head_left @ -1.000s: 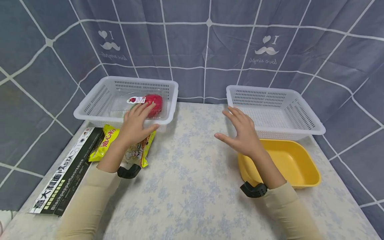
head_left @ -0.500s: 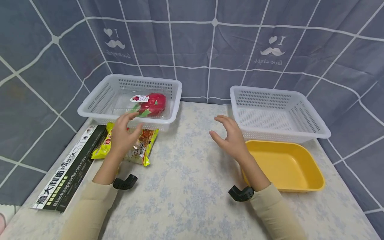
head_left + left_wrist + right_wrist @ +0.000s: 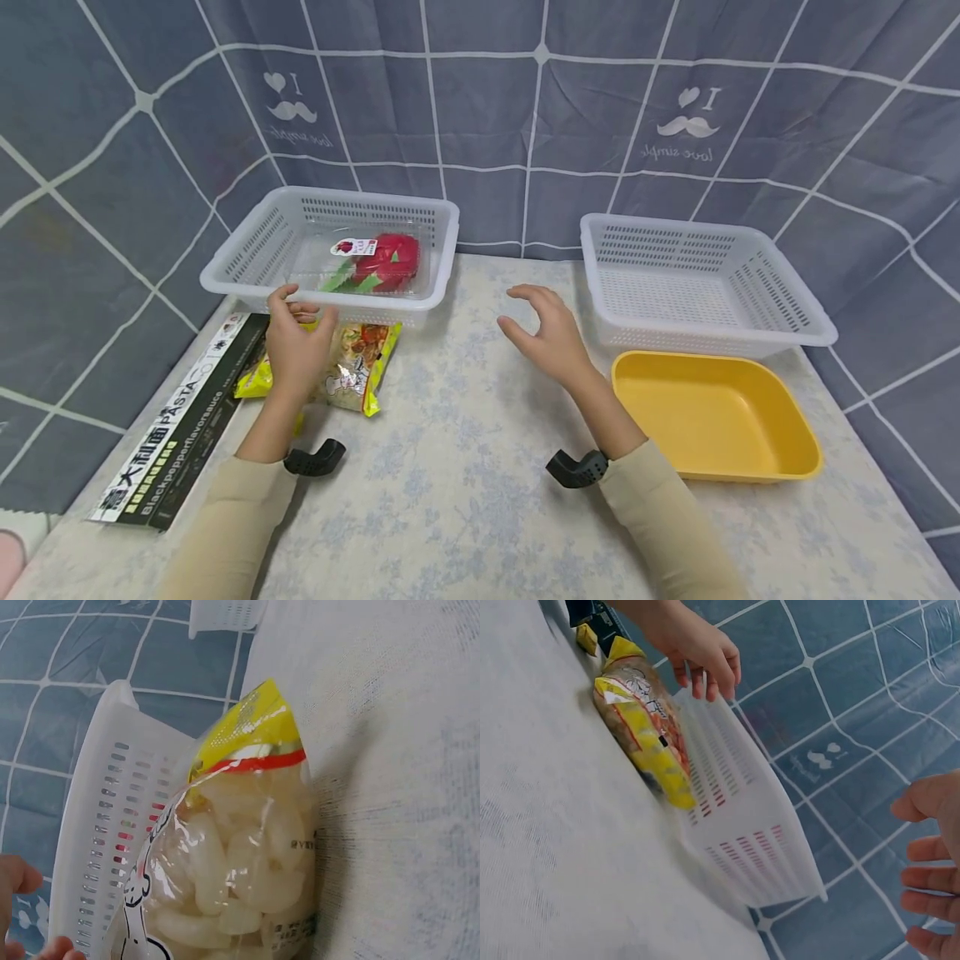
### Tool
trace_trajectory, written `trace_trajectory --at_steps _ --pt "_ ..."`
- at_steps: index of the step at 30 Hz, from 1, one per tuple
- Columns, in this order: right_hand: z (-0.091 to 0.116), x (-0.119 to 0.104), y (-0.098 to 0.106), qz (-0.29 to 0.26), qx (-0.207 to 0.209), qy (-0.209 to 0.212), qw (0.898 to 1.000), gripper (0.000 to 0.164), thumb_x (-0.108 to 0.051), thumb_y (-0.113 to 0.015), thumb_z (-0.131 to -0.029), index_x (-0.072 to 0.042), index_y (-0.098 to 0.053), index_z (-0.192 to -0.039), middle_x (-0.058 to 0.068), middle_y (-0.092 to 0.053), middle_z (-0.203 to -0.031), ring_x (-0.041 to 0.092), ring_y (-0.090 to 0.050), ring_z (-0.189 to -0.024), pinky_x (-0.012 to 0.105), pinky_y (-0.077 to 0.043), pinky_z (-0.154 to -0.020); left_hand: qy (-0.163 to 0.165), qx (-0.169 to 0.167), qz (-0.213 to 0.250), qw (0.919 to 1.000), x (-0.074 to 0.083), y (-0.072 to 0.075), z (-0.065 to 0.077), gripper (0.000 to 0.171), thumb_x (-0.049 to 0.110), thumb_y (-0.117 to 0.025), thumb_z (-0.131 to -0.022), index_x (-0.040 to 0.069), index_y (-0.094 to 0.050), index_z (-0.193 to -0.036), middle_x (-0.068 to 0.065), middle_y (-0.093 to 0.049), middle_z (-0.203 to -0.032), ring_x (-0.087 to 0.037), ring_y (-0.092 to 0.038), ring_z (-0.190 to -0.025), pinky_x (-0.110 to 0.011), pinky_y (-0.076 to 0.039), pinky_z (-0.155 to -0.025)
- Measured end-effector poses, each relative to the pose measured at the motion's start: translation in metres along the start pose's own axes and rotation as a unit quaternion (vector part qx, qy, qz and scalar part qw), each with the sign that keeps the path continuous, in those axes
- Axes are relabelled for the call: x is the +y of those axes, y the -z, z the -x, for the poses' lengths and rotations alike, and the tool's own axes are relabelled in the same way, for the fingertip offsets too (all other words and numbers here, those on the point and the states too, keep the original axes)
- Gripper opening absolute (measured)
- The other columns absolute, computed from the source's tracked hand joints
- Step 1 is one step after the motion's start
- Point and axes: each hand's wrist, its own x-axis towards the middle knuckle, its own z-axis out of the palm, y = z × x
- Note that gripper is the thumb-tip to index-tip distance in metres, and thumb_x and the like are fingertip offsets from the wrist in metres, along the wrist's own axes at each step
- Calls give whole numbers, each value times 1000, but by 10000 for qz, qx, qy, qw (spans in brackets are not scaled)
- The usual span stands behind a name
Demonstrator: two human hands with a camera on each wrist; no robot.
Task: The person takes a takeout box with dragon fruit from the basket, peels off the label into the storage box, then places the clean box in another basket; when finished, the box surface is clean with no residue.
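My left hand [image 3: 298,354] hovers over a yellow-edged, see-through food bag [image 3: 358,371], fingers loosely bent and holding nothing. Pale, thick curved pieces fill the bag [image 3: 236,855] in the left wrist view. Behind it stands a white plastic basket [image 3: 242,250], where a clear lidded box holds a red and green dragon fruit [image 3: 396,260]. My right hand [image 3: 553,343] is held in the air over the table, thumb and fingers apart, nothing between them. The left hand [image 3: 701,656] hangs beside the left basket's rim in the right wrist view. Part of the bag is hidden behind the left hand.
A long black and white pasta box [image 3: 176,429] lies at the left edge of the table. On the right stand a second white basket [image 3: 716,333] and, nearer, a yellow plastic tub [image 3: 720,421]. A tiled-pattern curtain [image 3: 487,108] closes off the back.
My left hand has drawn back from the dragon fruit box to above the food bag, its fingers bending more. My right hand has shifted left, away from the right basket.
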Motion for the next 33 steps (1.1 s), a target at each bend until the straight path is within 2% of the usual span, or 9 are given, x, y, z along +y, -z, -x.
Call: trace_trajectory --at_steps 4,7,12,15,20,25,33 --pt "-10 -4 -6 -122 -141 0 9998 39 -21 -66 -92 0 -61 -124 15 -59 -127 30 -50 -123 45 -38 -103 578 37 192 9981 -2 -1 -4 68 34 -62 -92 8 -26 -145 -13 -58 -112 -22 -58 -97 -30 -42 -74" --pt "-18 -8 -10 -104 -255 -5 9996 38 -23 -65 -93 -1 -61 -124 14 -59 -127 29 -51 -123 44 -39 -103 809 81 414 9958 -5 -3 -8 70 36 -62 -93 9 -24 -144 -13 -57 -112 -15 -56 -90 -28 -42 -69" --pt "-33 -12 -13 47 -495 -34 9988 39 -25 -63 -94 -2 -61 -125 14 -59 -127 29 -52 -121 45 -41 -100 883 351 495 9942 -9 -8 -13 68 35 -63 -92 9 -26 -142 -9 -58 -110 -2 -53 -79 -25 -41 -68" --pt "-45 -10 -15 159 -648 -24 9978 39 -25 -63 -94 -1 -61 -125 14 -59 -127 29 -53 -119 45 -42 -99 899 573 512 9930 -9 -11 -15 66 33 -65 -91 7 -28 -140 -3 -59 -105 2 -53 -77 -21 -41 -70" --pt "-66 -4 -19 151 -857 -239 9959 40 -27 -61 -95 -2 -61 -127 13 -59 -126 28 -53 -116 44 -43 -96 1017 754 753 9891 -7 -15 -14 71 30 -69 -89 6 -27 -141 5 -54 -99 -3 -57 -83 -20 -43 -74" --pt "-84 -3 -26 -85 -893 -556 9944 39 -26 -61 -95 -2 -61 -127 13 -59 -126 26 -53 -116 42 -46 -93 1161 841 1071 9839 -3 -20 -13 81 29 -75 -85 7 -23 -144 8 -49 -97 -10 -59 -87 -21 -44 -77" --pt "-106 -14 -40 -544 -1061 -1037 9874 41 -26 -61 -95 -2 -59 -129 12 -60 -128 24 -54 -117 40 -44 -97 1192 846 1176 9822 -1 -21 -12 87 25 -80 -81 8 -22 -144 8 -50 -96 -6 -57 -83 -21 -46 -78"
